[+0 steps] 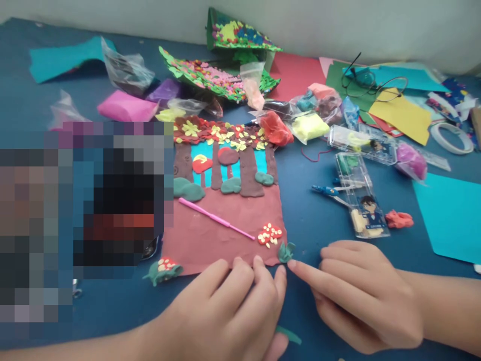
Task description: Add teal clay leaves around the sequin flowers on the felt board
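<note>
A clay picture lies on the blue table, with brown trunks, red and yellow leaves on top and a reddish-brown ground. My left hand rests at its lower edge, fingers bent and thumb apart from them. By that thumb a thin green clay strip shows, partly hidden. My right hand has its index finger stretched out, the tip touching a green clay leaf tuft at the lower right corner; its other fingers are curled. Dotted red mushrooms sit just above the tuft. A pink modelling tool lies across the picture.
Bagged clay lumps, such as a red one, lie behind the picture. Glasses rest on coloured paper at the back right. A clear case, coral clay and a tape roll are on the right. The left side is pixelated.
</note>
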Demonstrator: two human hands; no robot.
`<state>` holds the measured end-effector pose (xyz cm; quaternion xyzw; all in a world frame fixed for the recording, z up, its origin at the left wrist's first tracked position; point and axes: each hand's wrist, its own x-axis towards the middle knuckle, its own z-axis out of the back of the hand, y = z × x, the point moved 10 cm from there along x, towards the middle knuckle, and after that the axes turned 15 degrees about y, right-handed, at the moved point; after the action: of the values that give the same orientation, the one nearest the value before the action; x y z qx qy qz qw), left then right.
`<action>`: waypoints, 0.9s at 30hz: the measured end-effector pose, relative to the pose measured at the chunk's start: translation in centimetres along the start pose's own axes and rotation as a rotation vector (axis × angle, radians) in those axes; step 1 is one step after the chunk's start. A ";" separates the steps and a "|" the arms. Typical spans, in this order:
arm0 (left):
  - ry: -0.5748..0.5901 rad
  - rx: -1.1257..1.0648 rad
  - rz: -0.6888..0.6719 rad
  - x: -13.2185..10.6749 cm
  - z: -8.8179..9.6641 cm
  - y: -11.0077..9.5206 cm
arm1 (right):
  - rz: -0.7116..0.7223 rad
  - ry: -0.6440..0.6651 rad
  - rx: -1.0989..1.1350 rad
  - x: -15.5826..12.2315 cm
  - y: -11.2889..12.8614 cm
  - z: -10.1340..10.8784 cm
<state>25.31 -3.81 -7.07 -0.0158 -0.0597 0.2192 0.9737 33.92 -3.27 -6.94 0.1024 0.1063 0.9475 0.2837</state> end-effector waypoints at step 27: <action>-0.126 -0.076 -0.088 -0.1 2.4 -0.4 | 0.210 0.071 -0.073 0.6 3.8 0.4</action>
<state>25.09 -4.21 -4.67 -0.0364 -0.1300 0.1745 0.9754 31.57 -5.99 -5.52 0.0691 0.0705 0.9783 0.1824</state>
